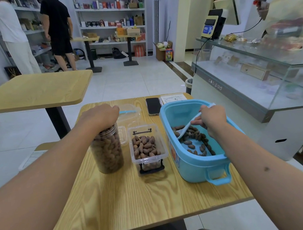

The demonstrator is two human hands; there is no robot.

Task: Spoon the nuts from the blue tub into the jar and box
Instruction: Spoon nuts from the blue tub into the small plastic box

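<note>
A clear round jar (107, 150), nearly full of brown nuts, stands on the left of the wooden table (130, 201). My left hand (98, 116) rests over its mouth and grips the rim. Right of it sits a clear plastic box (147, 149) with black latches, partly filled with nuts. The blue tub (194, 159) stands at the right with several nuts on its bottom. My right hand (211, 118) is inside the tub, shut on a white spoon (185, 129) whose bowl lies among the nuts.
A clear lid with a blue seal (129, 114) lies behind the jar and box. A phone (153, 106) and a paper sheet (173, 98) lie at the far edge. A second table (32, 91) stands left, a glass counter (255, 77) right. Two people stand at far shelves.
</note>
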